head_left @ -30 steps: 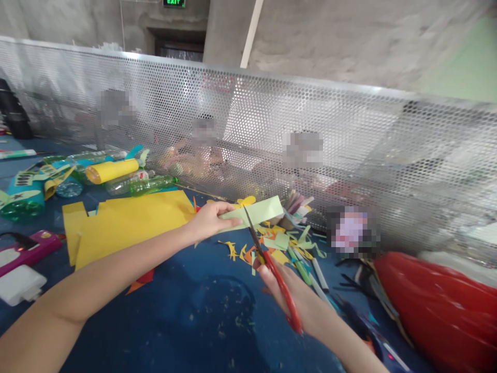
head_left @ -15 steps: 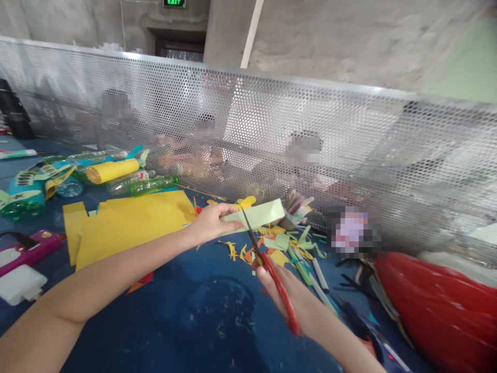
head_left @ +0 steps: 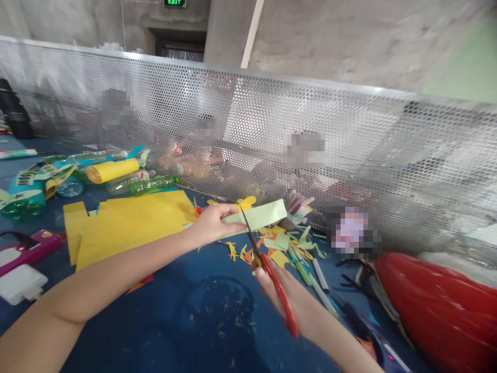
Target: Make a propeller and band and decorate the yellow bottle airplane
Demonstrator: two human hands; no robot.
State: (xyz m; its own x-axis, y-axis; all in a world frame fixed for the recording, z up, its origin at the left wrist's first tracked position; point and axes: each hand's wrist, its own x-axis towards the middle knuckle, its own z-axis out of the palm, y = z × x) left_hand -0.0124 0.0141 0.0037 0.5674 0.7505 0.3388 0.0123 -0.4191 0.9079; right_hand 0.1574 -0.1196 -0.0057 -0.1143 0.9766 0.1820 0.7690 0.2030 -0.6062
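Note:
Between the thumb and fingers of my left hand is a pale green paper strip, held above the table and pointing right. My right hand grips red-handled scissors. Their dark blades cross the strip just beside my left fingertips; I cannot tell how far the paper is cut. Below and to the right of the strip lie yellow, orange and green paper scraps. Large yellow paper sheets lie by my left forearm.
Plastic bottles, some wrapped in coloured paper, lie at the back left. A magenta power strip with a white adapter sits at the left. A red glossy bag rests at the right. A perforated metal screen borders the table, with people behind it.
The paper strip has shifted very slightly to the right. Both hands and the scissors stay almost where they were.

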